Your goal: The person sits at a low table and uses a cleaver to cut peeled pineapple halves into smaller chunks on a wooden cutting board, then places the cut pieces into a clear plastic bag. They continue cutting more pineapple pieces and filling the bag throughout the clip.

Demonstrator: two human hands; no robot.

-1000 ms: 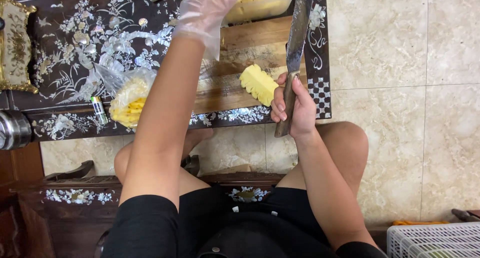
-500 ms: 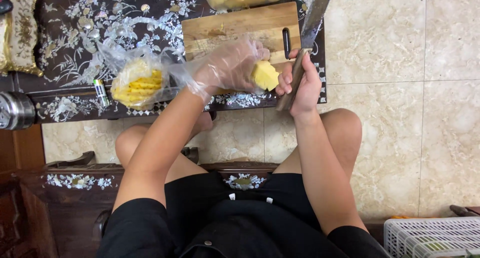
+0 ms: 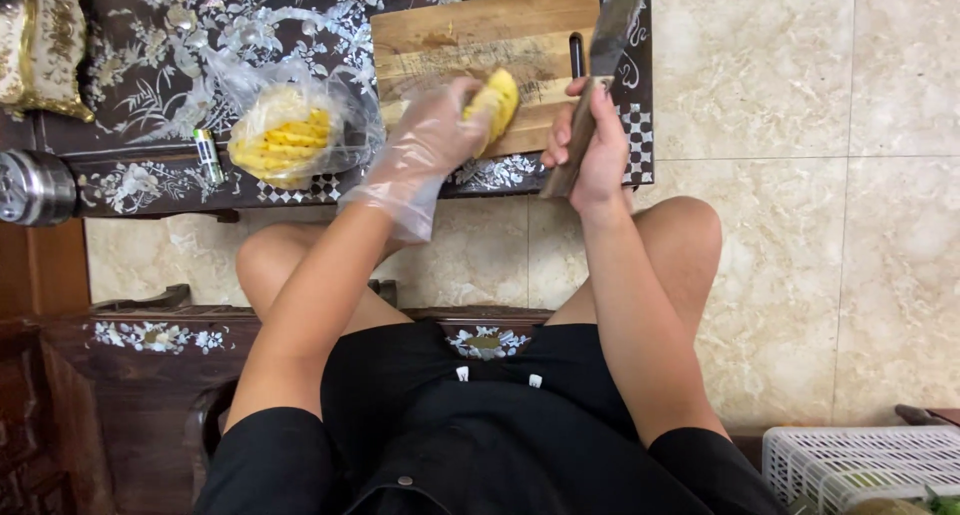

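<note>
Holding a yellow pineapple piece point(image 3: 497, 103) over the wooden board point(image 3: 470, 37), the gloved left hand point(image 3: 432, 135) is curled tight around it, while the bare right hand point(image 3: 590, 145) is closed on a big knife point(image 3: 598, 70) just beside it, blade pointing away, with a bag point(image 3: 290, 135) of pineapple on the dark table point(image 3: 150, 45) to the left.

Both forearms reach forward, gloved left hand point(image 3: 425, 140) and bare right hand point(image 3: 592, 150) each closed in a grip.

1. A thin, clear plastic glove is crinkling glossily over the left hand point(image 3: 425, 140).
2. The wooden cutting board point(image 3: 470, 35) is looking matt and scratched.
3. Beside the board, the knife point(image 3: 600, 65) is showing dull grey metal.
</note>
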